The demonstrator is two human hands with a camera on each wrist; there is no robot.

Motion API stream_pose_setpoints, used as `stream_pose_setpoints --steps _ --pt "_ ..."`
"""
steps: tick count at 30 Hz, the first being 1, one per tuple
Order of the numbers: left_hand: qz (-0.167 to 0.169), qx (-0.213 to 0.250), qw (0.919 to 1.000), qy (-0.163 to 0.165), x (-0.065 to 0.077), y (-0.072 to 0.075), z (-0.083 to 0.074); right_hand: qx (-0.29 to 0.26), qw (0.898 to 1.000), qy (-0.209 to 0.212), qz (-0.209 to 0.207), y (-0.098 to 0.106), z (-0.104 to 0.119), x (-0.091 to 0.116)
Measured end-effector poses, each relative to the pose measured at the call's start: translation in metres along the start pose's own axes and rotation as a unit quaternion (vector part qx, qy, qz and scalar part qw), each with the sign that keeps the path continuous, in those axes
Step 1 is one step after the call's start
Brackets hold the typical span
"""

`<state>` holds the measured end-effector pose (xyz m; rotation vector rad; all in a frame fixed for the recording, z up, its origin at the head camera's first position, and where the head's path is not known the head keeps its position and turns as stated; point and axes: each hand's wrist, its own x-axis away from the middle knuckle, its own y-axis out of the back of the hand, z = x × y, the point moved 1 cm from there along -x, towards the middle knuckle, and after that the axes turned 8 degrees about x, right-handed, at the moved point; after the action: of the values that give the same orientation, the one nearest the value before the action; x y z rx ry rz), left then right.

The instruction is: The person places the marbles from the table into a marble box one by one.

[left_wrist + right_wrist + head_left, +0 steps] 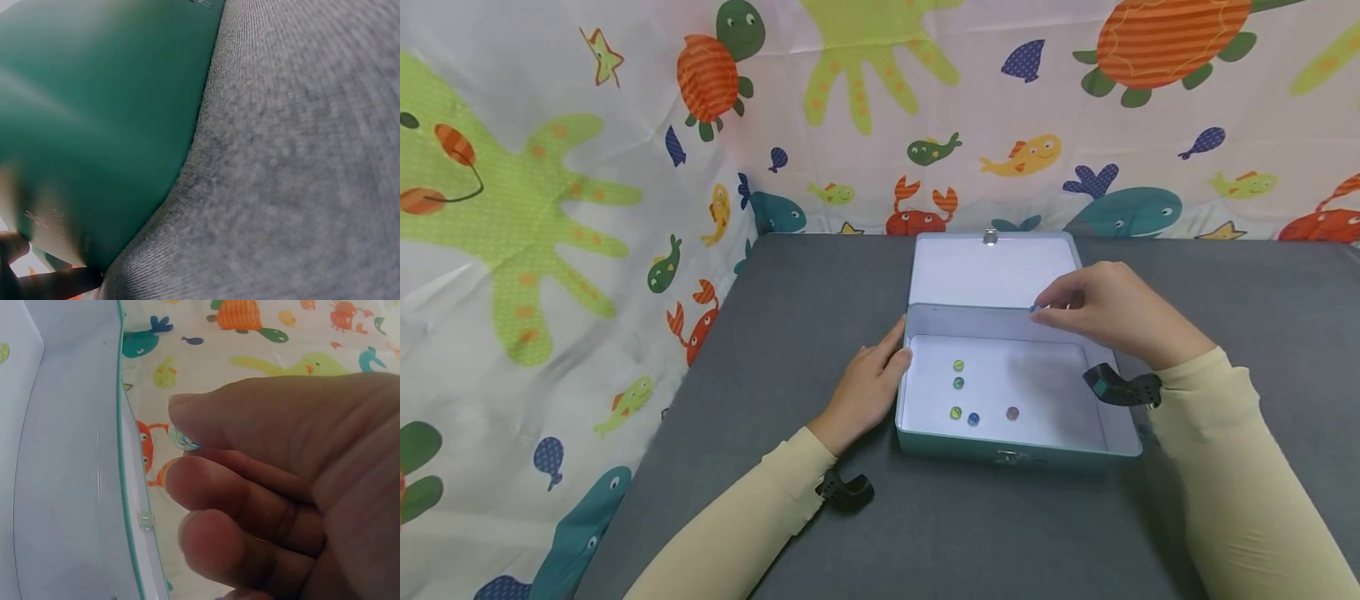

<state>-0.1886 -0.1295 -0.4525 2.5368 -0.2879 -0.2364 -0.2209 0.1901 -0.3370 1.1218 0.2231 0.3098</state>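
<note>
A teal metal box [955,445] with a white inside lies opened on the grey table, its lid [973,271] folded back. My left hand [868,385] rests along the box's left side, fingers extended against the wall. Up close, the left wrist view shows that green wall [119,119] with dark fingertips at its far corner. Over the box's back right part, my right hand [1101,312] pinches a marble [182,439] between thumb and forefinger. Several marbles lie on the box floor, among them a green one [958,383], a blue one [973,419] and a pinkish one [1012,413].
Behind the table [985,533] hangs a cloth [857,154] printed with sea animals, which also runs down the left side. A clasp [1009,457] sits on the box's front wall, and a catch [990,237] on the lid edge. Each wrist wears a black camera.
</note>
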Motion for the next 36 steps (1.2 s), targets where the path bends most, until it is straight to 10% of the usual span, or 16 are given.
stream_pose_setpoints --steps 36 --pt "-0.001 0.006 1.0 -0.002 -0.002 0.0 0.001 -0.05 0.998 0.035 0.027 -0.058 0.023 -0.038"
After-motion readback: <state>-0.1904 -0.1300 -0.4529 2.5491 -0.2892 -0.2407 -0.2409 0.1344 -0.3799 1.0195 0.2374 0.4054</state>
